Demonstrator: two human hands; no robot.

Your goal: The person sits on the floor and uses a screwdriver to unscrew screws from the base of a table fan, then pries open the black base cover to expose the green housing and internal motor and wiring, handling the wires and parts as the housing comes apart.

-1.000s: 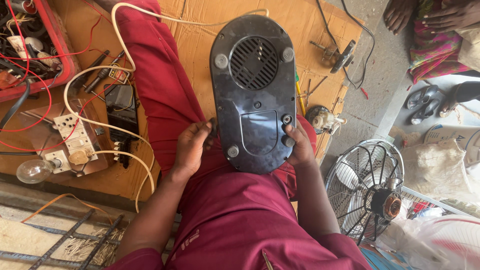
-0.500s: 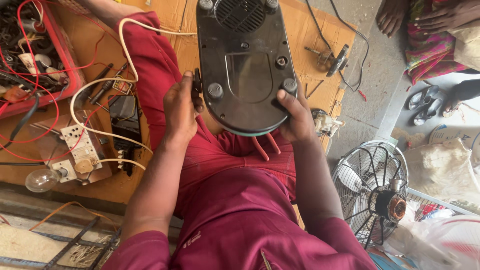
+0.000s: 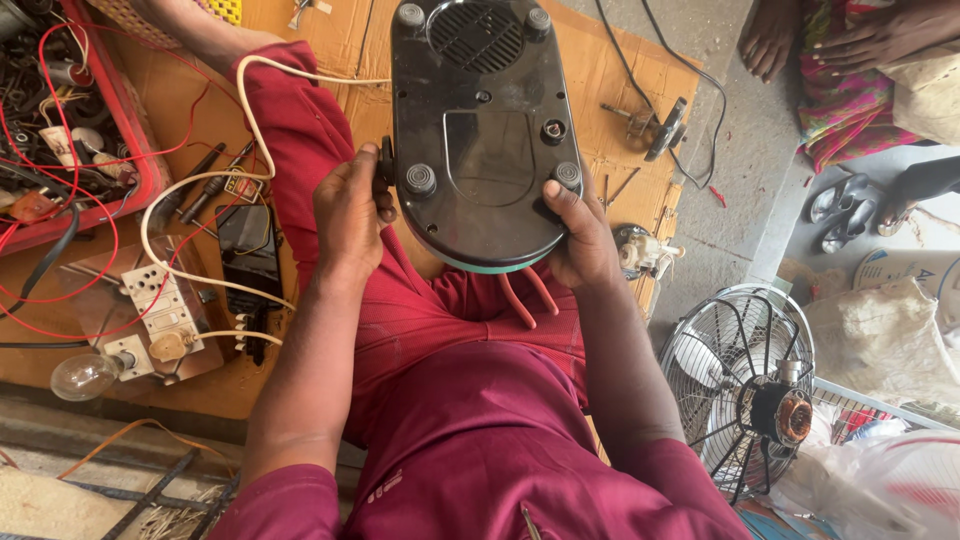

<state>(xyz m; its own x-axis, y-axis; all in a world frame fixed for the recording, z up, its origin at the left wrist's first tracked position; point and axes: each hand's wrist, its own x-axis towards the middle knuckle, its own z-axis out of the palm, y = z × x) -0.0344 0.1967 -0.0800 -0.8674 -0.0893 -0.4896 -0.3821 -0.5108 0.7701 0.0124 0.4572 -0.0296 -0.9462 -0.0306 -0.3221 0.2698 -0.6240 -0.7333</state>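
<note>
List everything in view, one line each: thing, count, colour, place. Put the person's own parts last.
appliance base: 1, black underside with round feet and vent grille, centre, held over the lap
white cord: 1, white, looping left of the base
switch board: 1, cream on wood, left
light bulb: 1, clear, lower left
phone: 1, black, beside the left leg
red tray: 1, red, upper left, full of wires
cardboard sheet: 1, brown, under the work
fan: 1, metal cage, lower right
sandals: 2, grey, right
another person's hands: 2, top right
left hand: 1, gripping the base's left edge
right hand: 1, gripping its lower right edge
</note>
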